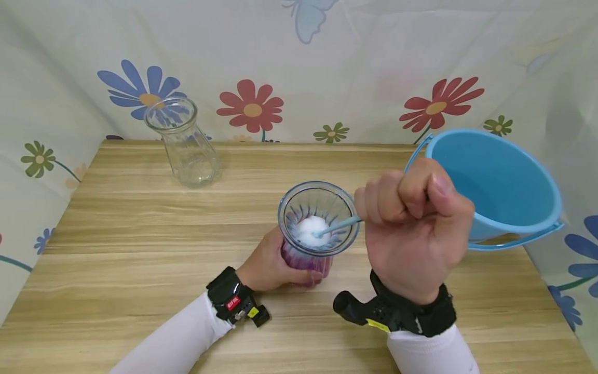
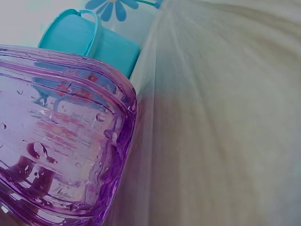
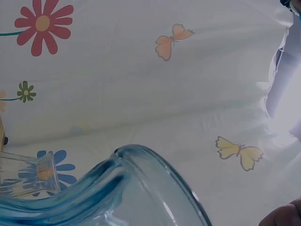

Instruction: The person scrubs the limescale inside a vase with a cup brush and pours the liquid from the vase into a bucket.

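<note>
A glass vase (image 1: 318, 249), blue at its flared rim and purple toward the base, leans toward the viewer near the table's middle. My left hand (image 1: 271, 264) grips its lower body, thumb across the front. The purple base (image 2: 61, 136), dotted with water drops, fills much of the left wrist view. My right hand (image 1: 416, 223) is raised right of the rim, its fingers curled round the light-blue handle of a bottle brush (image 1: 343, 224). The brush's white head sits down inside the vase. In the right wrist view the blue rim (image 3: 155, 174) shows, with a fingertip (image 3: 284, 215) at the corner.
A clear glass vase (image 1: 193, 150) stands at the back left of the wooden table (image 1: 140, 249). At the right is a blue bucket (image 1: 504, 182) with its handle hanging down, partly behind my right hand. A flower-print curtain (image 1: 364, 67) borders the table.
</note>
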{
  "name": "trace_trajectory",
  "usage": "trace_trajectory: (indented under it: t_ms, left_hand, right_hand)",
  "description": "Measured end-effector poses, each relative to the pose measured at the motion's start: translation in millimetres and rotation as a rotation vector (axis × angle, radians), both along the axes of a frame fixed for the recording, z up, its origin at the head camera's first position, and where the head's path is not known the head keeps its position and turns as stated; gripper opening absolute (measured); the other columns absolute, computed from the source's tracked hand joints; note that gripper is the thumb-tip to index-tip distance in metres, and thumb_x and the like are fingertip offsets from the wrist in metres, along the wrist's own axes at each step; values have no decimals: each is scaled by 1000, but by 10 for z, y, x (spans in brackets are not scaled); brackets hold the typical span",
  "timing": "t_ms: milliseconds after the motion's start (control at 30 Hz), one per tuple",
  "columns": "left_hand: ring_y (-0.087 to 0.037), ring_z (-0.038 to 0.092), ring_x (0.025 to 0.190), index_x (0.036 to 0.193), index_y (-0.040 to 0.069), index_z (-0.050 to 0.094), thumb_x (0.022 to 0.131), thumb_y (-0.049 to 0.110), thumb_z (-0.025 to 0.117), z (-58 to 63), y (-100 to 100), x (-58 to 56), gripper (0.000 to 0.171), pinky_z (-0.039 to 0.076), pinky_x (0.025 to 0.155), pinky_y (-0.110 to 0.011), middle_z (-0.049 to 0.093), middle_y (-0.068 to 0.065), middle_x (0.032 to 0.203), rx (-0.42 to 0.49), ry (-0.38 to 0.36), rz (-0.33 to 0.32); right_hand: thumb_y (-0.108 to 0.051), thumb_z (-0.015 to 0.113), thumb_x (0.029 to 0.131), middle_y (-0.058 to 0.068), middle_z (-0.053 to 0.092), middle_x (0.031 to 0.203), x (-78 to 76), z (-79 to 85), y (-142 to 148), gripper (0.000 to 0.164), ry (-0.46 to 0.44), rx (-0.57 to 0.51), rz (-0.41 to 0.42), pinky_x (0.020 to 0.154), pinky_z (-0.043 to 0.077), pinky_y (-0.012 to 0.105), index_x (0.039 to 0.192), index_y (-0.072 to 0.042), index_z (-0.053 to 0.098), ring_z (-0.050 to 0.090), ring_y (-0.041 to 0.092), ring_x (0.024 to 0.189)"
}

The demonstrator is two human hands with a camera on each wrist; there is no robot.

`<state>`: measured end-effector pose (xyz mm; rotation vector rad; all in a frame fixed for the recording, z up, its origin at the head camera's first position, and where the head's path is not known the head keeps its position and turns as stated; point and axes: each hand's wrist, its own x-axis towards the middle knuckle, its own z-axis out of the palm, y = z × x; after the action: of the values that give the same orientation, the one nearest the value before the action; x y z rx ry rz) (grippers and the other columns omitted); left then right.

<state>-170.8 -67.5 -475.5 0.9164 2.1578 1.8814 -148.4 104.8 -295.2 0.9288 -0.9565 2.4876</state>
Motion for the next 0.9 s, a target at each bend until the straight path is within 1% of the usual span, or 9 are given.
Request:
trace_trajectory:
  t_ms: [100,200,233,300,400,667,800,900]
  left_hand:
    - [-16,53,113,133,25,44,63,19,90,136,-4,43,84,47,99,-43,58,5,125,9,6,2]
    - [-16,54,111,131,17,46,63,13,88,290,-11,97,81,48,98,-45,59,0,123,13,1,6]
    - [-16,54,111,131,15,46,63,12,88,304,-11,102,80,48,97,-45,59,-2,122,14,-3,5]
    - [-16,54,110,131,13,47,63,12,88,315,-14,109,80,47,97,-45,59,-2,122,6,-9,6]
    - [-15,53,111,131,13,46,63,12,88,315,-17,108,80,47,98,-44,59,-2,122,2,-16,2]
    - [-16,53,111,131,13,45,63,11,88,314,-9,105,80,47,98,-44,59,-2,122,9,-9,-2]
    - [-15,54,110,130,13,46,63,11,88,321,-9,114,79,47,98,-44,59,-2,120,1,-15,5]
    - [-16,54,109,130,15,45,63,11,89,280,-6,105,79,47,97,-45,59,-1,120,10,-14,4]
  right_hand:
    - [-17,33,89,-2,17,57,4,-4,-17,31,16,-41,-2,42,13,22,63,-11,19,18,11,49]
    - [-17,33,89,-2,17,56,0,-27,-50,31,47,-40,-11,42,13,22,62,-10,20,18,11,48]
    - [-17,33,89,-2,17,56,-1,-36,-62,31,59,-36,-15,42,13,22,62,-10,20,19,11,48]
    - [-17,33,90,-2,18,55,-7,-54,-84,31,73,-21,-29,41,13,22,61,-10,21,19,11,46]
    - [-17,35,89,-2,18,54,-29,-75,-113,33,76,5,-26,40,12,22,61,-10,21,19,10,45]
    - [-17,37,88,-3,17,53,-76,-91,-150,33,99,54,-59,39,12,21,59,-10,21,19,9,43]
    - [-16,35,88,-1,17,54,-71,-93,-148,31,121,133,-49,41,13,24,60,-9,23,20,11,45]
    - [-16,34,89,0,19,54,-70,-96,-141,31,137,203,-23,42,15,26,60,-8,24,23,12,46]
